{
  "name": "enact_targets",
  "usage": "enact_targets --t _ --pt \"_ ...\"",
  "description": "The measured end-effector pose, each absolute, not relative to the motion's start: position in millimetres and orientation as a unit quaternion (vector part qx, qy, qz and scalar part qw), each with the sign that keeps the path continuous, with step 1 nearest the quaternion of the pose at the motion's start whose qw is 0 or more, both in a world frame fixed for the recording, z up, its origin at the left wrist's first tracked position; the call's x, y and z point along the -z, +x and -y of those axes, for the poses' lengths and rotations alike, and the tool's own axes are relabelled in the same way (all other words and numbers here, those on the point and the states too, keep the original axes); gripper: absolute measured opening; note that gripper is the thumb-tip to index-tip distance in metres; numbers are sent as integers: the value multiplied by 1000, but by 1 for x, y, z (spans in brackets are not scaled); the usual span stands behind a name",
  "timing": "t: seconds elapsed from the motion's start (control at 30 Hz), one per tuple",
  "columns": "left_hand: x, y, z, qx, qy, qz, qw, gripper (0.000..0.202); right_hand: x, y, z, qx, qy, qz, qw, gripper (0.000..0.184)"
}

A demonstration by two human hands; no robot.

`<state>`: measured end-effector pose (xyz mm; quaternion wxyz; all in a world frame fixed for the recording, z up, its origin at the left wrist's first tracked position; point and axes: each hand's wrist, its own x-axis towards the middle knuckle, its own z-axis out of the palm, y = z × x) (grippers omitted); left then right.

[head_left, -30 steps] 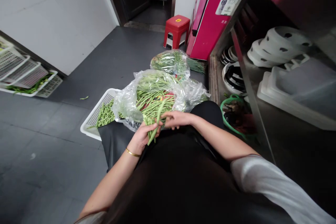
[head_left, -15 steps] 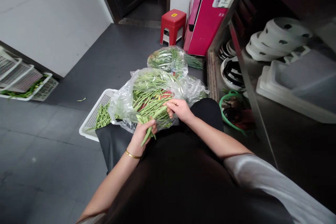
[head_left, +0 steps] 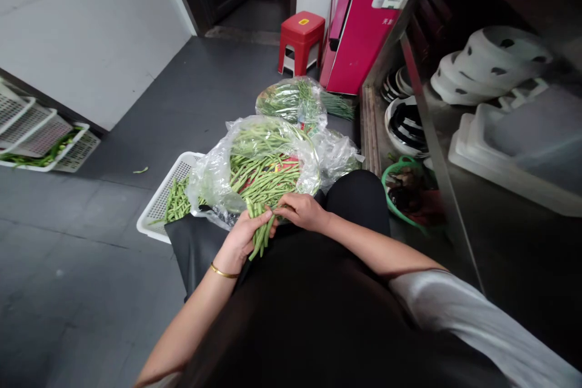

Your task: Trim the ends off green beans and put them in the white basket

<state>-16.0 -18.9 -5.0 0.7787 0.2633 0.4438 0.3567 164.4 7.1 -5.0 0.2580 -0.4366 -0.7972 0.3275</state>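
Note:
My left hand (head_left: 240,240) is closed round a small bunch of green beans (head_left: 260,231) just above my lap. My right hand (head_left: 300,211) pinches the top of that same bunch, its fingers pressed together and touching the left hand. Directly beyond both hands lies an open clear plastic bag of green beans (head_left: 259,170). A white slotted basket (head_left: 157,209) with more green beans in it sits on the floor to the left of the bag.
A second bag of greens (head_left: 291,100) lies farther off near a red stool (head_left: 301,42) and a pink cabinet (head_left: 359,30). Steel shelving with white trays (head_left: 509,151) and bowls stands at right. A green basket (head_left: 402,194) sits below it. White baskets (head_left: 40,139) line the left wall.
My right hand reached into the bag, then came back to the left hand with a bean and now pinches the bunch. The left hand stayed put, holding its beans.

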Motion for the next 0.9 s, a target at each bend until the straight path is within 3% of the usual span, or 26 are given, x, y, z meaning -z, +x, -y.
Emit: enact_targets --t 0.1,0.27,0.33,0.4,0.5,0.57,0.73,0.9 --pt "10 -19 21 -302 281 -436 800 26 -3 172 -6 -425 -359 814 165 27" --pt "11 -21 24 -197 354 -332 852 31 -21 178 1 -754 -184 630 -21 37" --pt "12 -21 21 -193 368 -323 850 27 -22 179 -13 -759 -168 621 -101 41" --pt "15 -22 17 -260 327 -325 848 29 -17 178 -39 -652 -254 703 -126 44" --pt "18 -23 10 -368 236 -334 835 41 2 172 -89 -319 -461 827 -51 43" --pt "18 -24 8 -384 212 -362 822 39 17 165 -116 -193 -518 833 -40 33" --pt "16 -23 6 -384 181 -458 781 23 27 155 -128 -175 -519 836 -31 27" --pt "17 -14 -3 -400 132 -516 746 20 14 167 -74 -259 -461 820 218 29"
